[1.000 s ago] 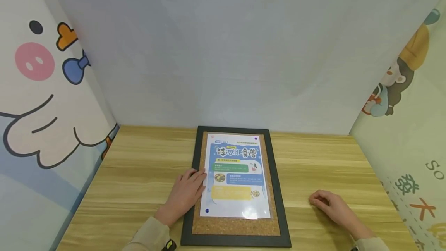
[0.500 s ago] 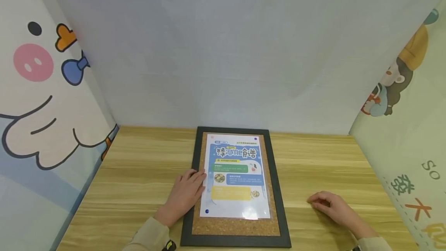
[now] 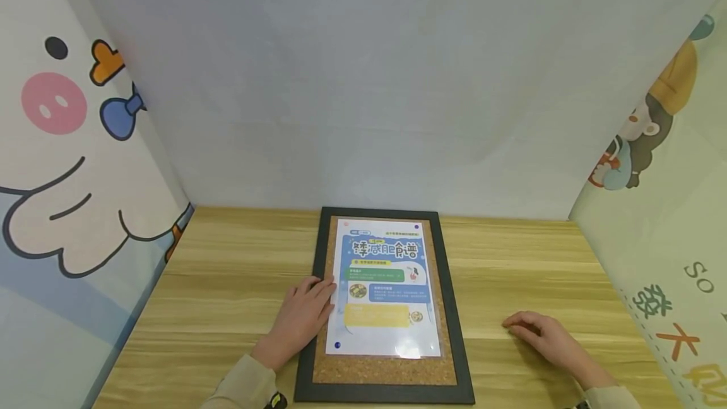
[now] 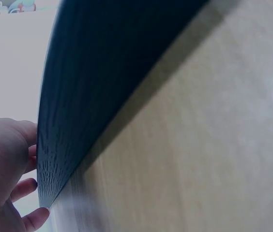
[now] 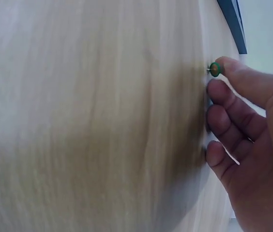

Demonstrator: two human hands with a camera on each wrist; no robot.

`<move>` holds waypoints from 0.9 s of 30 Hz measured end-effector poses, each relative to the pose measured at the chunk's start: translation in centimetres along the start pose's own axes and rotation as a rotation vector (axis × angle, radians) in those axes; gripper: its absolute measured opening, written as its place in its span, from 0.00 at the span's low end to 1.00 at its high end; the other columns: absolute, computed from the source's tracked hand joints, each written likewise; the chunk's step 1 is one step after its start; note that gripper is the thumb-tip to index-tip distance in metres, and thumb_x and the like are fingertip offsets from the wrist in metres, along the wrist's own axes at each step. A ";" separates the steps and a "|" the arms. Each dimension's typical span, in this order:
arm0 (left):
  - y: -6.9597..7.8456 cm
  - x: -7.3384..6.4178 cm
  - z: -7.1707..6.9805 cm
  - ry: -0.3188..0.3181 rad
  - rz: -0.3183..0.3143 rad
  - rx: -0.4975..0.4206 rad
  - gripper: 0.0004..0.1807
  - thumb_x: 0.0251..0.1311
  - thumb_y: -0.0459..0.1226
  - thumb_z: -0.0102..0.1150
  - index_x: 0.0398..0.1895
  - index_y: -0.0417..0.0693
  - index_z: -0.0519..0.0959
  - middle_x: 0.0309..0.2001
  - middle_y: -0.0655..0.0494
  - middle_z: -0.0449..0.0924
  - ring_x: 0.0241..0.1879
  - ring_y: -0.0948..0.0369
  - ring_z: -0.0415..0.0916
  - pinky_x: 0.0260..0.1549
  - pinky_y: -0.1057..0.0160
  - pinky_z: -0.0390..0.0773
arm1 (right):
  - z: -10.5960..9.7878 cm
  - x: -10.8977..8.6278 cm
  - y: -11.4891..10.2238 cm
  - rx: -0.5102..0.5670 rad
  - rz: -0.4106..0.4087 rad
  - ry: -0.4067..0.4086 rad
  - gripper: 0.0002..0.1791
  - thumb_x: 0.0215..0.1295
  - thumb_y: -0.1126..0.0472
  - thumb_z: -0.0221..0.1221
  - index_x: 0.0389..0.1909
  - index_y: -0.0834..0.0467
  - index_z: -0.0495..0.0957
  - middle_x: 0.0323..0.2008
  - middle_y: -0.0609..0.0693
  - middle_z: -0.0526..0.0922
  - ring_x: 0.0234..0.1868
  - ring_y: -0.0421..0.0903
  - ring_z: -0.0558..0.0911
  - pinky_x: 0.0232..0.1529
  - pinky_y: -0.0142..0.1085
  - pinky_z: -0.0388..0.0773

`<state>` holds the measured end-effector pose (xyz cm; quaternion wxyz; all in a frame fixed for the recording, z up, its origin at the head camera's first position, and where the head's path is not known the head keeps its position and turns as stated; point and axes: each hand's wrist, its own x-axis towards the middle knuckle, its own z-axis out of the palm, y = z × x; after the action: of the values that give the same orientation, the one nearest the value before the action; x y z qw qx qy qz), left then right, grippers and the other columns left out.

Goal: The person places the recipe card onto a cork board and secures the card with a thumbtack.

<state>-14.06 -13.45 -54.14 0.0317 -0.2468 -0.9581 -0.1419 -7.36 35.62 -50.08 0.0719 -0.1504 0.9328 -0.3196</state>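
Observation:
A black-framed cork board (image 3: 386,372) lies on the wooden table, bearing a blue-and-white printed poster (image 3: 392,336). My left hand (image 3: 301,314) rests across the frame's left side, fingertips at the poster's left edge. In the left wrist view, the thumb of that hand (image 4: 6,169) lies along the outer side of the black frame (image 4: 98,63). To the right of the board, my right hand (image 3: 542,336) is low over the table. Its thumb and a finger pinch a small green thumbtack (image 5: 215,69), metal point showing; the head view hides it.
The poster carries a pink tack (image 3: 346,224) at top left, a purple tack (image 3: 416,227) at top right and a dark blue tack (image 3: 337,345) at bottom left. Pale curtains (image 3: 352,93) rise behind the table (image 3: 238,251), with cartoon-printed sheets on both sides.
The fingers of my right hand shift slightly around their pinch. My left hand, the board and the poster stay in place.

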 end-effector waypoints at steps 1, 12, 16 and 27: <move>0.0 0.0 0.0 0.005 0.004 0.001 0.24 0.65 0.46 0.52 0.64 0.52 0.70 0.64 0.57 0.68 0.60 0.54 0.61 0.50 0.47 0.66 | 0.0 0.0 0.0 -0.005 -0.009 0.005 0.08 0.66 0.60 0.55 0.43 0.53 0.81 0.42 0.49 0.83 0.42 0.33 0.78 0.39 0.30 0.76; 0.0 0.0 0.1 0.032 0.015 0.020 0.24 0.65 0.46 0.53 0.63 0.52 0.71 0.63 0.57 0.69 0.59 0.54 0.62 0.48 0.48 0.67 | -0.3 -0.1 -0.1 0.044 -0.071 -0.012 0.08 0.64 0.64 0.58 0.42 0.56 0.81 0.40 0.51 0.83 0.40 0.36 0.79 0.37 0.30 0.76; -0.1 0.1 0.2 0.032 0.012 0.011 0.24 0.65 0.46 0.53 0.63 0.52 0.70 0.63 0.57 0.69 0.59 0.54 0.62 0.49 0.47 0.67 | -0.1 0.0 0.0 0.077 0.040 -0.049 0.07 0.63 0.58 0.59 0.40 0.54 0.81 0.37 0.46 0.82 0.35 0.34 0.78 0.34 0.30 0.75; -0.2 0.0 0.1 0.019 0.024 0.034 0.25 0.66 0.47 0.52 0.64 0.52 0.69 0.65 0.57 0.67 0.59 0.55 0.61 0.49 0.48 0.66 | 1.0 0.4 -0.2 0.019 0.048 -0.004 0.06 0.60 0.55 0.62 0.29 0.53 0.77 0.24 0.40 0.75 0.24 0.33 0.70 0.25 0.29 0.69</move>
<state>-14.18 -13.60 -54.27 0.0466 -0.2563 -0.9570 -0.1274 -7.49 34.76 -50.72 0.0830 -0.1281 0.9328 -0.3265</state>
